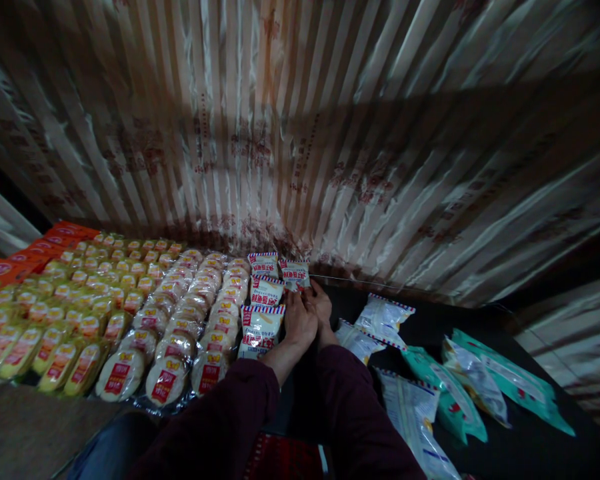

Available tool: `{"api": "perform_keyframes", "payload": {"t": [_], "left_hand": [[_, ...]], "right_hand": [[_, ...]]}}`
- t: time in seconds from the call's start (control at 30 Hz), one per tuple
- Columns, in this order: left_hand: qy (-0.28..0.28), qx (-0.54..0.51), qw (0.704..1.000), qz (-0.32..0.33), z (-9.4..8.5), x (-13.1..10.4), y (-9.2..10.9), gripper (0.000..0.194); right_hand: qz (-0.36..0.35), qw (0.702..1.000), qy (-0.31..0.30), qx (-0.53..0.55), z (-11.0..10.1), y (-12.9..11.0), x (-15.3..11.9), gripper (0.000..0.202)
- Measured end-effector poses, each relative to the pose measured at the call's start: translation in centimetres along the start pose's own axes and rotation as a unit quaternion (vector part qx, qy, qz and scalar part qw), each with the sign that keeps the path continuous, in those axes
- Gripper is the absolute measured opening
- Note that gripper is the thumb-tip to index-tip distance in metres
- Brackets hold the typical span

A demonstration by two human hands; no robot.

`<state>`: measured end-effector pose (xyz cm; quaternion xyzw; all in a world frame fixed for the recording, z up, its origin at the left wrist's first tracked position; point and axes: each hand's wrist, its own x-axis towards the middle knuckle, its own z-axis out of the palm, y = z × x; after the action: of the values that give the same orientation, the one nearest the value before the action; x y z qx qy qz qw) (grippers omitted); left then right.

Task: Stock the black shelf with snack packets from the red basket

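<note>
A small white snack bag point(294, 272) with a striped top edge and red lettering lies at the back of the black surface. Both hands meet at its lower edge. My left hand point(301, 321) is closed at the bag's lower left. My right hand point(321, 305) is closed at its lower right, right beside the left. The fingertips are partly hidden. To the left, a column of matching snack bags point(261, 328) stands in overlapping order, close to my left wrist.
Rows of round packaged crackers point(166, 381) and yellow packaged cakes point(55, 357) fill the left, with orange packets point(17, 263) beyond. Loose white bags point(383, 319) and teal bags point(447, 393) lie right on the black surface point(525, 427). A striped plastic sheet point(300, 133) hangs behind.
</note>
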<state>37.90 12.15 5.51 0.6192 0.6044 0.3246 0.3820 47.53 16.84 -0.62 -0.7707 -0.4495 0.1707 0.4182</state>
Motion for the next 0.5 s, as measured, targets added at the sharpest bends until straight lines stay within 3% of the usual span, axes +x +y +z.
{"api": "perform_keyframes", "payload": {"t": [0.5], "left_hand": [[-0.025,-0.001,1.000,0.004,0.13,-0.26,-0.16,0.045]], "right_hand": [[0.007,0.999,0.044,-0.021,-0.38,0.65,-0.49,0.047]]}}
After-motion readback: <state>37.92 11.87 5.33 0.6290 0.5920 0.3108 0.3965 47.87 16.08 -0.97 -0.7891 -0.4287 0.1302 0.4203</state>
